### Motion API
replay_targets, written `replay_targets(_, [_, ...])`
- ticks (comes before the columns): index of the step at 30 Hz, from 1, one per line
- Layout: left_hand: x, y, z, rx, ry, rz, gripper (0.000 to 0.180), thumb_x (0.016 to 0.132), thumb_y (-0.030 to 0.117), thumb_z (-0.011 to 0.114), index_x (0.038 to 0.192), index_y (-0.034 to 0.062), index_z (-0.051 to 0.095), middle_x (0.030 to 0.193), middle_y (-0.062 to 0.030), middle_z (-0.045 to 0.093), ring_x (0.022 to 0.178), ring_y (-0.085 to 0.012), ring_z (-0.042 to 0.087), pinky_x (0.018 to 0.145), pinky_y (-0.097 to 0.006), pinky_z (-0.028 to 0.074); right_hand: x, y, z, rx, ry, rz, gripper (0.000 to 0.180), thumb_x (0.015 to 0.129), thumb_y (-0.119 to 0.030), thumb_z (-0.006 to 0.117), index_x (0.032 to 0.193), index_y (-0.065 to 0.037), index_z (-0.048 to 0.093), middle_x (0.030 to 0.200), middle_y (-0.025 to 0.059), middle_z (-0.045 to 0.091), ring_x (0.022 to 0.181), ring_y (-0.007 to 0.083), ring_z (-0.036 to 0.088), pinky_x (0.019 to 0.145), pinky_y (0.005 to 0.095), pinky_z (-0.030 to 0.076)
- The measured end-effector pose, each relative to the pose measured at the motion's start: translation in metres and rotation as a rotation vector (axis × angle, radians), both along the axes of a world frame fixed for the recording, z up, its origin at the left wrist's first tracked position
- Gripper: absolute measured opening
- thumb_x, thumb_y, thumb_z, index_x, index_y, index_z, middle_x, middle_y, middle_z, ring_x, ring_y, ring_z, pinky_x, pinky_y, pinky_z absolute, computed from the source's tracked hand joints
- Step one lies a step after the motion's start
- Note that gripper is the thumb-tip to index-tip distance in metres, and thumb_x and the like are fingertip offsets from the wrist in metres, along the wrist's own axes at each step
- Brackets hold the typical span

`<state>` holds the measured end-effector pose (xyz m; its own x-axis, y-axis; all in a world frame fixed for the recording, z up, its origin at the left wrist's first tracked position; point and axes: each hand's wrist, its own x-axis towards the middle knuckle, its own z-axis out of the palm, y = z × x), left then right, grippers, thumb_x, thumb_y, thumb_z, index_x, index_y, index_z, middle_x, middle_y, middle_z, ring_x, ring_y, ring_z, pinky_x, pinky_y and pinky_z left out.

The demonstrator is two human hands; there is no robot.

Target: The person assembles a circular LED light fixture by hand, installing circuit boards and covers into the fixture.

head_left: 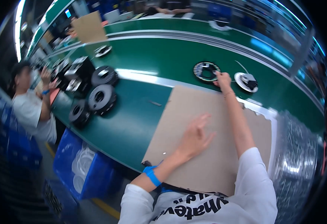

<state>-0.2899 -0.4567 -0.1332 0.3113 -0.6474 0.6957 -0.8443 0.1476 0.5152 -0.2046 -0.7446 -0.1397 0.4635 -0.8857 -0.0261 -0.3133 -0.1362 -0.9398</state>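
Note:
My right hand (223, 81) reaches far out over the green belt, its fingers closed on the near right edge of a dark ring-shaped board (198, 75) with small parts round it. Just right of that hand lies a white round disc (240, 84) with a black part and a thin wire on it. My left hand (195, 139), slightly blurred, hovers above a brown cardboard sheet (174, 112) with its fingers apart and nothing in them. A blue band circles my left wrist.
Several black wheel-like rings (102, 99) stand on the green table at left, beside black boxy parts (79, 72). A blue bin (66, 158) holds clear round pieces. Stacked clear plastic (296, 153) sits at right. A co-worker (33, 100) works at far left.

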Motion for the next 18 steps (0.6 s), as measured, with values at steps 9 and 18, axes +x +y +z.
replay_targets(9, [0.078,0.043,0.056,-0.182,-0.001,0.499,0.045,0.071,0.007,0.063,0.110,0.0036,0.041,0.116,-0.0135,0.048,0.105,-0.0305,0.048,0.089,-0.038,0.040,0.000,0.025,0.014,0.109,-0.028,0.070,0.058,0.082,-0.032,0.064,0.118,0.007,0.042,0.082,0.0175,0.062,0.057,0.0184,0.063,0.045,0.0261,0.052])
replay_targets(18, [0.228,0.152,0.072,0.820,-0.164,1.115,0.081,0.067,0.024,0.075,0.132,0.0027,0.030,0.119,-0.0178,0.053,0.098,-0.0343,0.058,0.080,-0.040,0.047,-0.141,0.012,0.055,-0.227,-0.056,0.544,0.029,0.081,-0.015,0.053,0.106,-0.002,0.057,0.071,0.0086,0.062,0.057,0.0127,0.059,0.053,0.0252,0.048])
